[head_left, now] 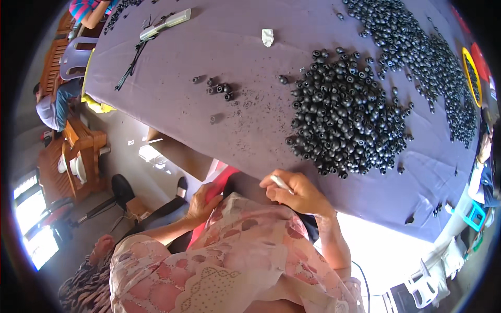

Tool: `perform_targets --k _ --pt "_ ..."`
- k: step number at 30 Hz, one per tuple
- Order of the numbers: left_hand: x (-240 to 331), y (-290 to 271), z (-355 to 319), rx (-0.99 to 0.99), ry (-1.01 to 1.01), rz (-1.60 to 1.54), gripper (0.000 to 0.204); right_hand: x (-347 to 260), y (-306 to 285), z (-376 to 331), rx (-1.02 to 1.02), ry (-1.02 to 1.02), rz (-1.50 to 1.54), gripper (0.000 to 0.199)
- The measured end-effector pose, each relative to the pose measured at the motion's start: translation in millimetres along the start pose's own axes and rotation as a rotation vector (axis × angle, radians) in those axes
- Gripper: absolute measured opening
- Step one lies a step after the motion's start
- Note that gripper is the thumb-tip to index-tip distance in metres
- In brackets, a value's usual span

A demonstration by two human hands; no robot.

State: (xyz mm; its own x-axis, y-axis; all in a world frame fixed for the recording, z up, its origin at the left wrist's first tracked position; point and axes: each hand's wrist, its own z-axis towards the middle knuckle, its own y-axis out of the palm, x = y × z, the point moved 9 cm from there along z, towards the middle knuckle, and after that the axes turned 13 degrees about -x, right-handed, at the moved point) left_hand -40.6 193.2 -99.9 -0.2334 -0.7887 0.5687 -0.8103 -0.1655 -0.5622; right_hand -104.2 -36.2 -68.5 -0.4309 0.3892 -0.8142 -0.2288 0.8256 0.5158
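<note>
My right hand (302, 192) is at the near edge of the purple-covered table, its fingers closed round a slim white stick-like tool (282, 183). What the tool's working end looks like is hidden. Low by my lap, my left hand (202, 202) is curled beside red material (223, 180); anything between its fingers is too small or hidden to name. Just beyond my right hand lies a big heap of small, round, hollow black parts (344, 115). To its left sit a few loose black parts (222, 89) amid dark crumbs on the cloth (172, 62).
A larger spread of black parts (417, 57) covers the far right. Black cable ties (133, 60) with a pale wrapper (172, 22) and a crumpled white scrap (267, 37) lie farther back. Other people sit at far left (48, 109) and far right (485, 148). A cardboard box (180, 156) stands below the table.
</note>
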Motion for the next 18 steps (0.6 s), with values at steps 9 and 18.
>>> perform_targets --k 9,18 --pt "4.2 -0.4 -6.2 0.063 0.009 0.055 0.036 -5.9 9.0 -14.6 0.168 -0.177 -0.127 0.018" --pt "16.7 0.9 -16.6 0.074 -0.006 0.186 0.037 -9.3 18.1 -67.9 0.445 -0.440 -0.082 0.013"
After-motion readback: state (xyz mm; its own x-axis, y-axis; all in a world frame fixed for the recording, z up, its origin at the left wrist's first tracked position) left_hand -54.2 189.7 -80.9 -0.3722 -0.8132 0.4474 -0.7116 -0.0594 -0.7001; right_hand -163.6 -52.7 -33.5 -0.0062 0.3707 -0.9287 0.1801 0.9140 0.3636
